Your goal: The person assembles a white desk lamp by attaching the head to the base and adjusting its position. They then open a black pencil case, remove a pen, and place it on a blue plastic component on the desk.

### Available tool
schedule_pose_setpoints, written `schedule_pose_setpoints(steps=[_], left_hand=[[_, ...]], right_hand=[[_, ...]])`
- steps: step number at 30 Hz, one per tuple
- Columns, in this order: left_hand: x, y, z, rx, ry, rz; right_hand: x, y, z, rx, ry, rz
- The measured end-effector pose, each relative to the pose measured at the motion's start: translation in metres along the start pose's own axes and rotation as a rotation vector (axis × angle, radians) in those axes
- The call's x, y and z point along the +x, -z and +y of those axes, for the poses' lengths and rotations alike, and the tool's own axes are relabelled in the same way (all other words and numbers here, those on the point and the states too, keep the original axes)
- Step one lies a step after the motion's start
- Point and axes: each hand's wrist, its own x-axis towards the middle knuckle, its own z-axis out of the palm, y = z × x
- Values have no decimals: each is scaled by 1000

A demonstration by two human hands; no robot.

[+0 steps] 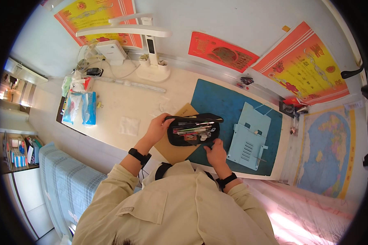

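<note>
A black pencil case (176, 139) lies unzipped in front of me, with several pens (194, 129) and small items showing inside. My left hand (157, 128) grips its upper left edge between thumb and fingers. At the case's lower right corner, my right hand (216, 152) is closed with its fingertips on the black edge; the exact pinch is too small to make out. Beneath the case is a brown kraft-coloured folder or sheet (162, 150), partly over a dark teal mat (212, 96). Just right of my right hand stands a light blue plastic book stand (249, 136).
A white desk lamp (151, 57) and a white box-shaped device (111, 51) with cables stand at the back. Tissue packs (88, 108) sit at the desk's left end. A clear plastic packet (129, 125) lies left of the case. Left of me is a cloth-covered chair (69, 175).
</note>
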Motion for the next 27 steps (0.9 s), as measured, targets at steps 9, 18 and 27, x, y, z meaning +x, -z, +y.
schedule_pose_setpoints(steps=[9, 18, 27], left_hand=[[-1, 2, 7, 46, 15, -41], [-26, 1, 36, 433, -323, 107], [-60, -13, 30, 1078, -725, -166]], right_hand=[[8, 6, 31, 434, -34, -40], [46, 27, 10, 672, -66, -68], [33, 39, 5, -162, 223, -145]])
